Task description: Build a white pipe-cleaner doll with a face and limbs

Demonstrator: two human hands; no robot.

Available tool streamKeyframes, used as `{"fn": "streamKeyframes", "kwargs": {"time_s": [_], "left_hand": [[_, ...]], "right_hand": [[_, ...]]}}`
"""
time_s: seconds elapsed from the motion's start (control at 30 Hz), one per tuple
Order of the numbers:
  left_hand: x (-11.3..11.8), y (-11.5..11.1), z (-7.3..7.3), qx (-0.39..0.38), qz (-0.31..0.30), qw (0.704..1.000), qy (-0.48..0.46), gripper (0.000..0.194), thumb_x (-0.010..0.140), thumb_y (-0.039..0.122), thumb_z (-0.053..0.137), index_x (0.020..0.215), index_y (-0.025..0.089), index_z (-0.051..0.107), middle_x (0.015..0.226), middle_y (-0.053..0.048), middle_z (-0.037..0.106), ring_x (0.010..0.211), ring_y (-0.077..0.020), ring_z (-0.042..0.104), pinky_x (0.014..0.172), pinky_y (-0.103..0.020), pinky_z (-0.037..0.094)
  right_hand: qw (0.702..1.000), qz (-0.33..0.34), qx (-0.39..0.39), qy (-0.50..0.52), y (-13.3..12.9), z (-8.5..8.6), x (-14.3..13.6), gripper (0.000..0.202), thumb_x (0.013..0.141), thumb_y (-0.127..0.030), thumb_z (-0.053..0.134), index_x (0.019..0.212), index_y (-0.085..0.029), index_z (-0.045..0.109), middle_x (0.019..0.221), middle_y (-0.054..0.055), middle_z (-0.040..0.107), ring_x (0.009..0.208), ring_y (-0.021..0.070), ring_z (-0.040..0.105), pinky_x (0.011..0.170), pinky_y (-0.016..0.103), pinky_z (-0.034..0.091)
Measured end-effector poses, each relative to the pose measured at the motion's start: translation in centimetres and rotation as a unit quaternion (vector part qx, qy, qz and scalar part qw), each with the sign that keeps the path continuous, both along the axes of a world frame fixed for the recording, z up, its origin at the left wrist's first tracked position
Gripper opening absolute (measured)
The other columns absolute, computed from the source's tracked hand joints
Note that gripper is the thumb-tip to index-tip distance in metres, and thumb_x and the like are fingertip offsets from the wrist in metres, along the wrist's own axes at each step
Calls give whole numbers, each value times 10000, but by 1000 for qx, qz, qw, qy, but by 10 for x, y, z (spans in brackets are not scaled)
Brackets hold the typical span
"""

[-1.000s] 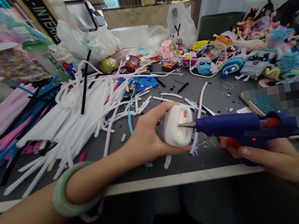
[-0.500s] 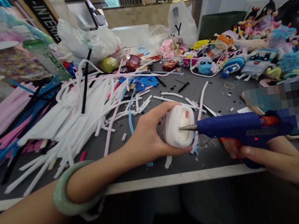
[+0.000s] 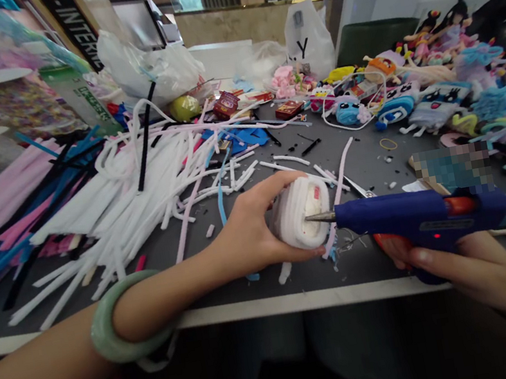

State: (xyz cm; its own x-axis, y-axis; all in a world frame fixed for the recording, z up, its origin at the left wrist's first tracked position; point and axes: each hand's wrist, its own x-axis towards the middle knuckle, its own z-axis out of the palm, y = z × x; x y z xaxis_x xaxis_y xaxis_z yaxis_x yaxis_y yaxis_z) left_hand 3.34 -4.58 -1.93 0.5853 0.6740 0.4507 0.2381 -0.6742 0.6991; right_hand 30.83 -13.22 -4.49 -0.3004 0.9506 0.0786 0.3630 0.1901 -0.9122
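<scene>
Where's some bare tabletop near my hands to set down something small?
Beyond the glue gun, the grey tabletop between the pale pink strip and yellow rubber band looks mostly bare, with small scraps. White fuzzy stems crowd the left; plush figures crowd the far right.

From the person's head, close above the near side of the flat grey, white-edged table point(image 3: 232, 291), the single camera faces forward and down across it.

Glossy blue plastic glue gun point(image 3: 399, 216), metallic nozzle point(image 3: 321, 218); fuzzy white stems point(image 3: 132, 171).
</scene>
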Motion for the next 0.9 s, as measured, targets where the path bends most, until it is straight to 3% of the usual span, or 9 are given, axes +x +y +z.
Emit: {"fn": "streamKeyframes", "kwargs": {"time_s": [0.73, 0.9], "left_hand": [[-1, 0, 0, -3, 8, 1000, 5, 681, 580, 366, 846, 1165, 206, 536, 1148, -72, 617, 1017, -230, 606, 906, -375, 519], [-1, 1, -2, -7, 7, 1000, -1, 688, 574, 381, 848, 1165, 206, 544, 1153, -74, 622, 1013, -233, 607, 922, -378, 514]], "right_hand": [[998, -12, 22, -49, -5, 12, -2, 261, 823, -475, 611, 749, -227, 638, 683, 19, 617, 622, 179, 588, 543, 284, 490], [998, -1, -7, -62, -7, 14, 1, 299, 839, -504, 579, 773, -221, 653, 699, 30, 635, 644, 189, 596, 585, 295, 521]]}}
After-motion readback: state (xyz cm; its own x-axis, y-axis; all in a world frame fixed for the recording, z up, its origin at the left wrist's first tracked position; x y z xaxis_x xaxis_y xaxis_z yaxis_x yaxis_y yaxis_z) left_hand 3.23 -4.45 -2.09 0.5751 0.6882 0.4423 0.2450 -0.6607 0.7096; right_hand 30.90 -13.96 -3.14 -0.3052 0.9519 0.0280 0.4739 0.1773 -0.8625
